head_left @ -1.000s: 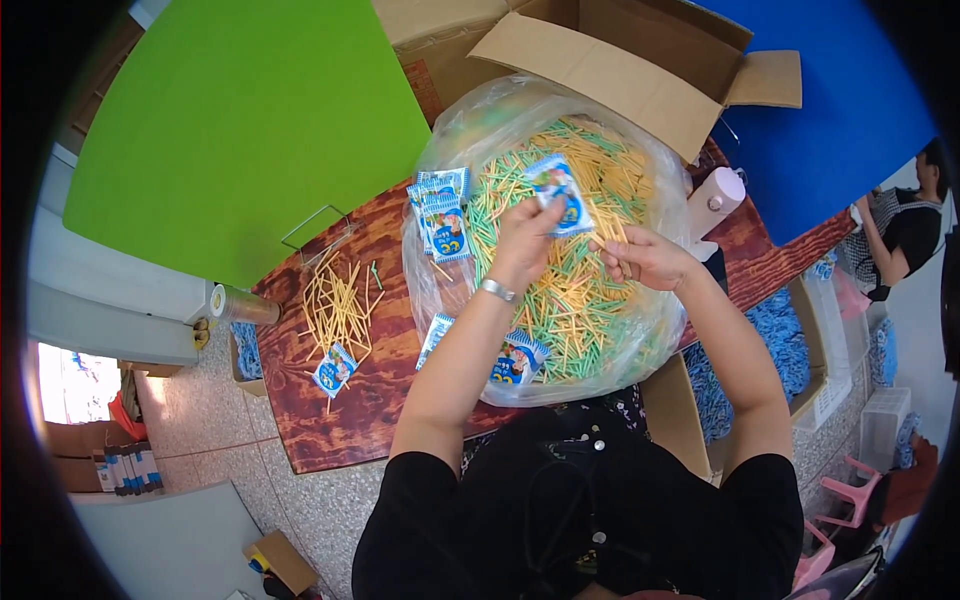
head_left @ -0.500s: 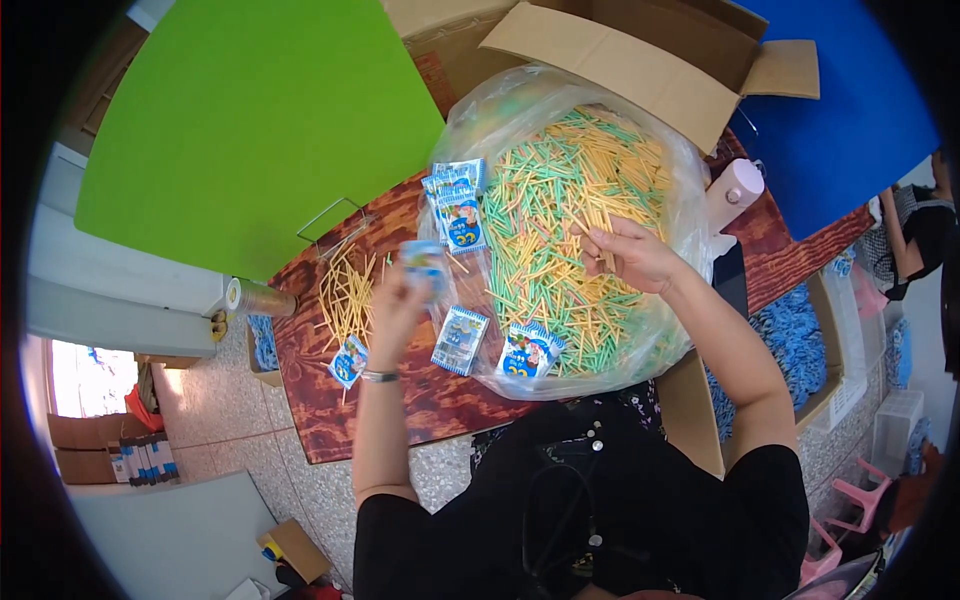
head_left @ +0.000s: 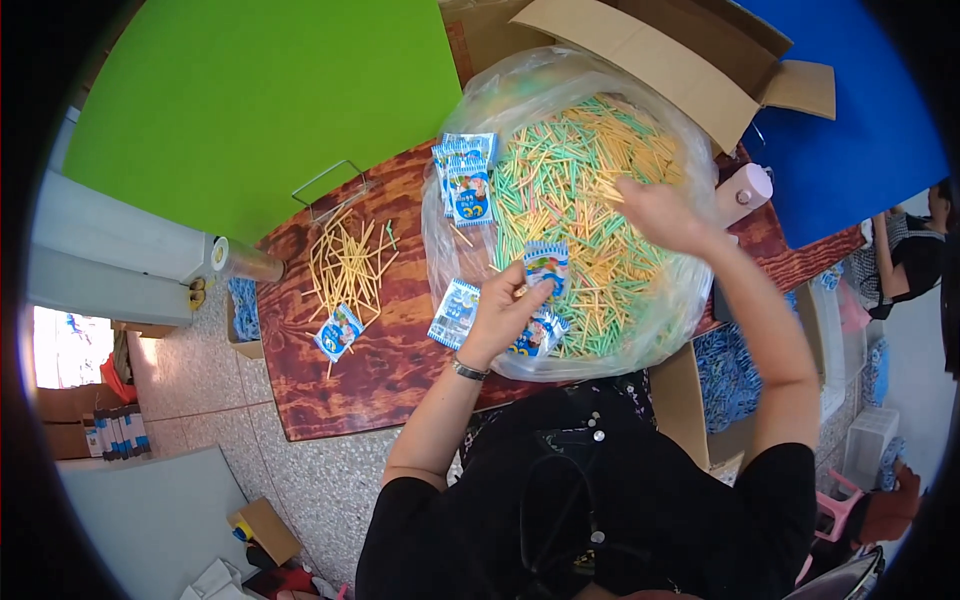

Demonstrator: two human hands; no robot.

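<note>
Sticks (head_left: 555,190): thin, straight, yellow, green and pink, heaped loosely inside the bag.
Bag (head_left: 500,95): clear, crinkled plastic, gaping wide on the table (head_left: 380,390) of streaked reddish wood.
Blue packet (head_left: 546,264): small, flat, glossy, held upright over the bag's near-left part.
Left hand (head_left: 505,312): pinching the blue packet's lower edge between thumb and fingers.
Right hand (head_left: 665,213): blurred, fingers curved at the sticks; cannot tell whether any are gripped.
Stacked packets (head_left: 470,190): overlapping, stripe-ended, at the bag's left side.
</note>
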